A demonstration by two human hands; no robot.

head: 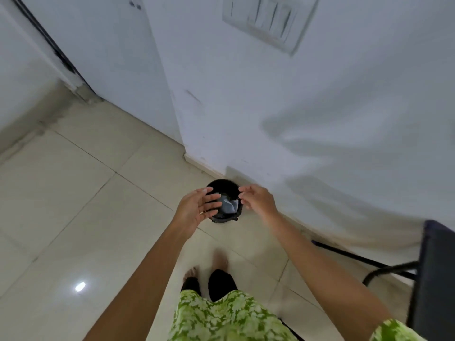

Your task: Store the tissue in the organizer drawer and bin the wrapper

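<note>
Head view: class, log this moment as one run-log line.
left hand: open | right hand: open | wrapper: in bin | bin: on floor by wall

One black bin [222, 185], one pale wrapper [229, 205] inside. Two hands: left hand [197, 207], right hand [258, 200]. Two bare feet, one chair [433, 274], one switch plate [268, 18].

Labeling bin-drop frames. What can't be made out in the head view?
- Bin: lower body and base hidden by its own rim from above; left hand covers its left rim.
- Wrapper: pale and blurred; resting in the bin or falling, unclear.
- Right hand: motion-blurred, fingertip contact unclear.
- Organizer drawer, tissue: not in view.
- Dark furniture: cut off by the right edge.
</note>
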